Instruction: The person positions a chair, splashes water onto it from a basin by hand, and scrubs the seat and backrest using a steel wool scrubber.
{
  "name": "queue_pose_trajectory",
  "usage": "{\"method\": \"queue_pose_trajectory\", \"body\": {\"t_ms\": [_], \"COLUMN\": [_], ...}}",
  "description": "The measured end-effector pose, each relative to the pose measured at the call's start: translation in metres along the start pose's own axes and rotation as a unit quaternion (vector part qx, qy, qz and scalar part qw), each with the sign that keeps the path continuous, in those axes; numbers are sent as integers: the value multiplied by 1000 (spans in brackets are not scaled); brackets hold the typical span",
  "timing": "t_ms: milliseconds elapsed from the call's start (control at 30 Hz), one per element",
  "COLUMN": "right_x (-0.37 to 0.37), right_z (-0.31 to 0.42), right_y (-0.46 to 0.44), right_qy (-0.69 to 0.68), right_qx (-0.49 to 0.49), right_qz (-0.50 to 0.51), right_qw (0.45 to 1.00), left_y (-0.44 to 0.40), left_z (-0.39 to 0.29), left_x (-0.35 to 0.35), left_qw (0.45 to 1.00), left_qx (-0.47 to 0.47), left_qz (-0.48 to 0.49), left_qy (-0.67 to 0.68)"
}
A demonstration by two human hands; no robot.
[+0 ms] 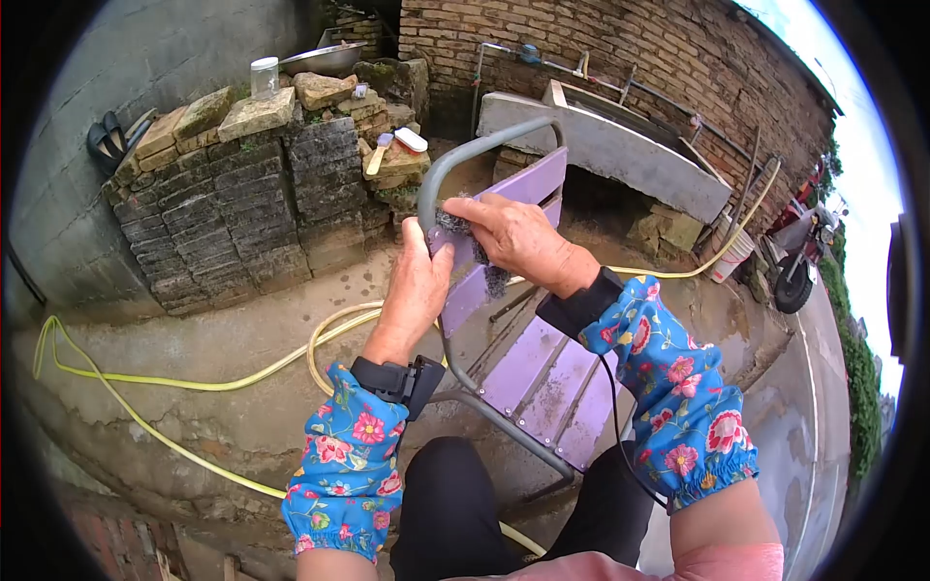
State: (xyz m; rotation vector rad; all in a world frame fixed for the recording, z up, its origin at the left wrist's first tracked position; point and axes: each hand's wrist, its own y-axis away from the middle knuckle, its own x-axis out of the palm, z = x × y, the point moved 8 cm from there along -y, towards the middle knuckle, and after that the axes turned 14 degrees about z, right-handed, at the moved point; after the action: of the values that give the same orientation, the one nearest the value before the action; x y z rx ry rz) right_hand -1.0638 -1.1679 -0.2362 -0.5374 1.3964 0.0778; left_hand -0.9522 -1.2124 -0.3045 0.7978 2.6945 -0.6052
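Note:
A chair (528,373) with purple slats and a grey metal tube frame stands tilted in front of my knees, dirt showing on its seat. My left hand (412,290) is closed around the left side of its backrest, thumb on the slat and fingers behind. Against the upper backrest slat (528,186), my right hand (528,242) presses a dark steel wool scrubber (453,223). Part of the scrubber is hidden under the fingers, and dark tufts hang below the palm.
A yellow hose (223,384) loops over the wet concrete. At the left, stacked bricks (213,223) carry a brush (379,155), a red-and-white brush (411,140), a glass jar (263,77) and a metal basin (325,61). A concrete trough (605,145), bucket (731,254) and motorbike (799,266) stand further right.

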Motion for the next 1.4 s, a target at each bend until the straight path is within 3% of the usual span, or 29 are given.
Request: {"method": "queue_pose_trajectory", "body": {"t_ms": [100, 267, 367, 433, 500, 600, 733, 833, 933, 1000, 1133, 1200, 1233, 1333, 1400], "right_x": [-5, 1, -3, -7, -9, -13, -4, 6, 2, 1, -11, -8, -5, 3, -3], "right_z": [-57, 14, -16, -71, -143, -202, -188, -101, -79, -144, -242, -254, -254, -214, -178], "right_y": [-3, -9, -10, -1, 2, 3, 4, 8, 3, 11, 3, -1, 1, 8, 12], "right_qy": [64, 6, 32, 40, 72, 100, 43, -24, -33, 23, 94, 84, 85, -55, -39], "right_qx": [67, -6, 16, 68, 179, 294, 248, 78, 120, 148, 323, 343, 342, 173, 191], "right_qz": [0, 12, 44, -15, 17, -35, -77, -84, 18, -66, -29, -27, -24, -68, -11], "right_qw": [996, 1000, 998, 997, 981, 950, 965, 993, 992, 987, 941, 935, 936, 981, 981], "left_y": [1, 2, 3, 6, 6, 7, 5, 6, 4, 5, 4, 5, 6, 6, 5], "left_z": [-1, 0, -3, -5, -7, -9, -3, -3, 1, 2, 6, 5, 5, 0, 0], "left_x": [2, 1, 2, 3, 1, 2, 3, 6, 5, 5, 9, 5, 7, 5, 10], "left_qw": [1000, 1000, 1000, 1000, 1000, 1000, 1000, 998, 1000, 999, 999, 999, 999, 998, 997], "left_qx": [6, -10, 0, 6, 21, 2, -1, -36, -3, -16, 13, 33, 12, -28, -48], "left_qz": [6, -11, 2, 2, -11, -10, -10, -32, -20, -10, -15, -33, -17, 4, 19], "left_qy": [-4, 13, 3, -3, -1, 11, 22, 46, 20, 40, 26, 21, 33, 53, 58]}}
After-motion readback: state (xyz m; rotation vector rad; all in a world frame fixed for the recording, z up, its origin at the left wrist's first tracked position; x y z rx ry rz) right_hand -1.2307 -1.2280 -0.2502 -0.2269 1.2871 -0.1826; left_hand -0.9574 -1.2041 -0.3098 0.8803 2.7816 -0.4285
